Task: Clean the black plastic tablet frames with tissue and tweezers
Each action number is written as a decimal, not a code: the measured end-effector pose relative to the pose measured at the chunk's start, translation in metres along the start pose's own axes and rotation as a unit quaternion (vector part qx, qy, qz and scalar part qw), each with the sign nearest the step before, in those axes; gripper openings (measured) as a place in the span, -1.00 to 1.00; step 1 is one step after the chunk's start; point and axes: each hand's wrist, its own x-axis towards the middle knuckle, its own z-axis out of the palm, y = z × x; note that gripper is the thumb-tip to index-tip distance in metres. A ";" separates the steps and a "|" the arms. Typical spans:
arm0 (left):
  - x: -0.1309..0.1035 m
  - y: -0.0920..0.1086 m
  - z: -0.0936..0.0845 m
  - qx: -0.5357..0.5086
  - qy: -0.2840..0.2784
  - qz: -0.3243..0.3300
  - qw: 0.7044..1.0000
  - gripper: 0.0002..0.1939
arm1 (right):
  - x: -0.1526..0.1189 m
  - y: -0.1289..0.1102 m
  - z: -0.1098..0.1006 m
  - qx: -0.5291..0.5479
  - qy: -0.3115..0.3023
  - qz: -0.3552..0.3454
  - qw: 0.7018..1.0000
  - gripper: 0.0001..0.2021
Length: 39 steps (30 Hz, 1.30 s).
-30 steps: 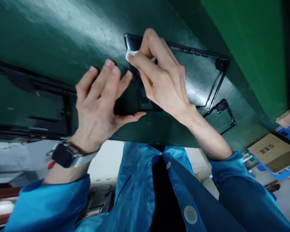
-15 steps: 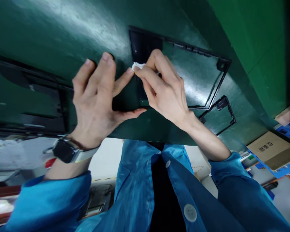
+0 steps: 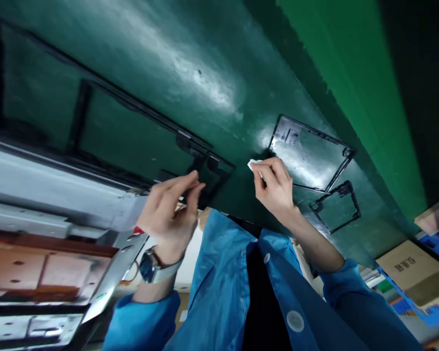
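My right hand (image 3: 276,187) pinches a small crumpled white wipe (image 3: 254,163) between thumb and fingers, just left of a rectangular black plastic frame (image 3: 327,187). My left hand (image 3: 170,209), with a watch on its wrist, has thumb and fingertips drawn together by the right end of a long black frame (image 3: 131,100). Whatever may be between those fingertips is too small or blurred to make out. Whether they touch the long frame, I cannot tell. Near my right forearm lies a smaller black frame (image 3: 359,214).
The frames lie on a dark green worktop (image 3: 237,126) with a brighter green strip (image 3: 354,73) along its far side. At the right, a cardboard box (image 3: 406,265) rests on a blue tray (image 3: 433,317). Brown and white shelving (image 3: 51,270) stands at lower left.
My view has swung left, showing more of the long frame. My left hand has left the rectangular frame and closed its fingers by the long one. The wipe is off the rectangular frame's edge.
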 end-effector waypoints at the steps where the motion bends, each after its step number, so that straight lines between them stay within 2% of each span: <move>1: -0.002 -0.011 -0.004 0.014 0.000 -0.019 1.000 -0.45 | -0.005 0.003 0.000 -0.002 -0.009 0.016 1.000 -0.83; 3: -0.002 -0.030 -0.006 0.049 -0.002 -0.050 0.998 -0.53 | -0.018 0.011 -0.006 -0.005 -0.013 0.038 0.999 -0.83; 5: 0.001 -0.043 -0.002 0.083 -0.010 -0.060 0.995 -0.48 | -0.033 0.021 -0.017 -0.015 -0.007 0.045 0.999 -0.81; 6: 0.003 -0.046 0.002 0.094 -0.018 -0.058 0.994 -0.46 | -0.039 0.026 -0.024 -0.022 -0.003 0.048 0.999 -0.82; 8: 0.007 -0.048 0.006 0.097 -0.036 -0.053 0.993 -0.56 | -0.051 0.034 -0.036 -0.034 0.002 0.058 0.998 -0.84; 11: 0.015 -0.042 0.002 0.083 -0.061 -0.052 0.993 -0.78 | -0.063 0.042 -0.050 -0.044 0.003 0.080 0.996 -0.84; 14: 0.036 -0.027 -0.009 0.054 -0.032 -0.028 0.998 -0.75 | -0.072 0.046 -0.056 -0.052 0.003 0.100 0.994 -0.84; 16: 0.058 -0.013 -0.009 0.027 -0.024 0.003 0.999 -0.72 | -0.077 0.047 -0.057 -0.055 0.006 0.108 0.993 -0.85; 18: 0.080 0.002 0.004 0.013 -0.071 0.050 0.996 -0.73 | -0.079 0.048 -0.056 -0.055 0.009 0.114 0.992 -0.86; 21: 0.101 0.021 0.041 0.025 -0.155 0.158 0.975 -0.80 | -0.080 0.046 -0.055 -0.051 0.015 0.117 0.992 -0.86; 23: 0.103 0.028 0.066 0.033 -0.182 0.209 0.960 -0.81 | -0.077 0.044 -0.056 -0.045 0.020 0.117 0.992 -0.87; 25: 0.097 0.029 0.080 0.033 -0.198 0.229 0.953 -0.80 | -0.071 0.039 -0.060 -0.038 0.027 0.116 0.992 -0.86; 28: 0.087 0.023 0.076 0.016 -0.205 0.231 0.951 -0.67 | -0.053 0.030 -0.069 -0.029 0.040 0.107 0.993 -0.82; 32: 0.084 0.007 0.049 0.013 -0.192 0.177 0.965 -0.15 | -0.004 0.018 -0.071 -0.010 0.061 0.075 0.995 -0.75; 35: 0.082 -0.009 0.037 0.043 -0.181 0.109 0.976 0.21 | 0.050 0.012 -0.053 0.039 0.084 0.021 0.995 -0.73; 37: 0.080 -0.019 0.037 0.050 -0.184 0.083 0.978 0.31 | 0.090 0.010 -0.031 0.076 0.092 -0.036 0.992 -0.76; 39: 0.076 -0.026 0.040 0.047 -0.186 0.074 0.979 0.31 | 0.130 0.010 -0.007 0.086 0.089 -0.091 0.988 -0.81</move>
